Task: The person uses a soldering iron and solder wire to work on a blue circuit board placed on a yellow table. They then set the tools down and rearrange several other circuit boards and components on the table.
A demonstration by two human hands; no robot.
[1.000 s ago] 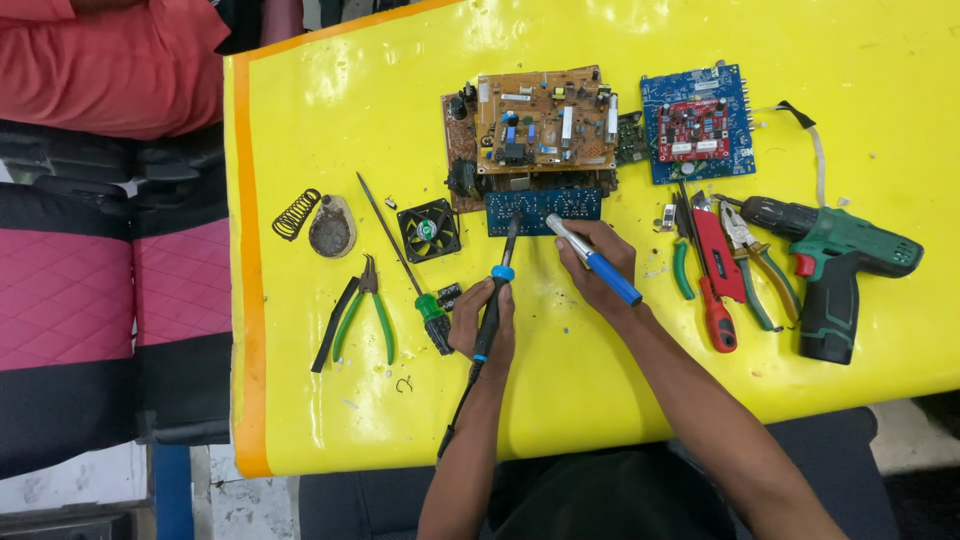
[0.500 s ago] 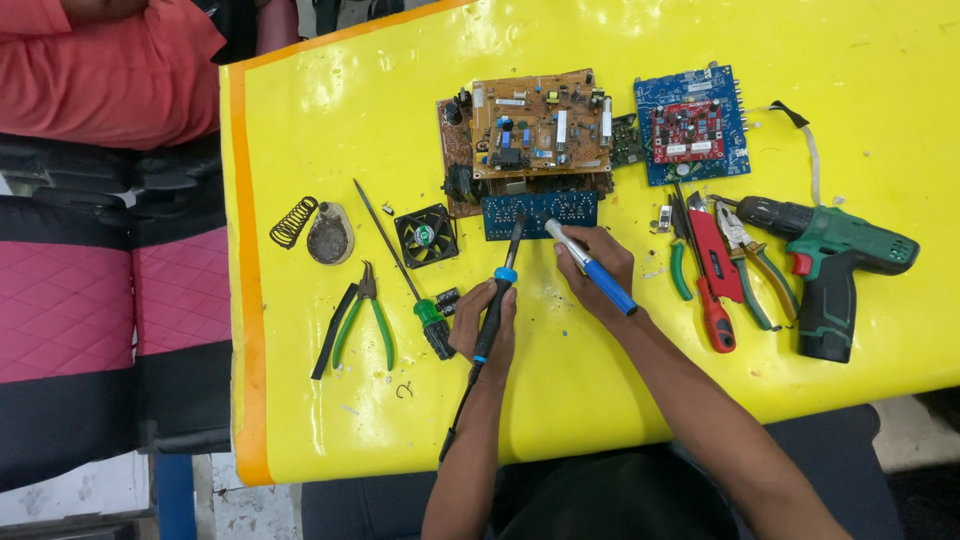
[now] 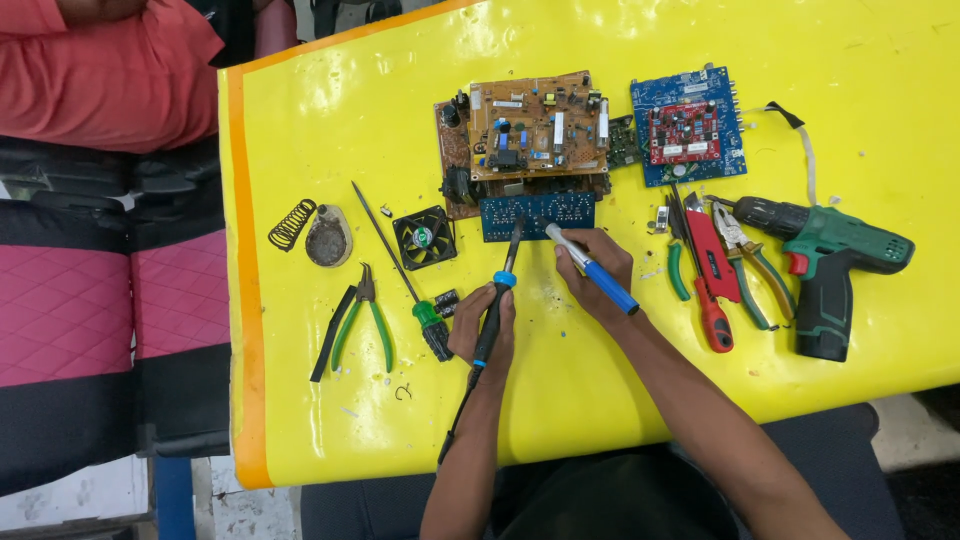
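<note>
My left hand (image 3: 482,322) grips a black soldering iron with a blue collar (image 3: 496,300), its tip resting at the near edge of a small dark blue circuit board (image 3: 537,214). My right hand (image 3: 598,272) holds a blue and white pen-shaped tool (image 3: 592,268), its white tip also pointing at that board. The iron's black cord (image 3: 455,415) runs back off the near edge of the yellow table (image 3: 320,120). Behind the blue board lie stacked brown circuit boards (image 3: 530,125).
A blue-and-red circuit board (image 3: 688,125) lies at the right, with red-handled cutters (image 3: 712,275), pliers (image 3: 750,265) and a green cordless drill (image 3: 825,260). Left: small fan (image 3: 424,237), green screwdriver (image 3: 405,280), green pliers (image 3: 362,315), iron stand with coil (image 3: 312,232). A person in red (image 3: 110,70) sits far left.
None of the tools or boards has moved on the table; both hands keep the same grip at the blue board. Only the camera view has shifted slightly.
</note>
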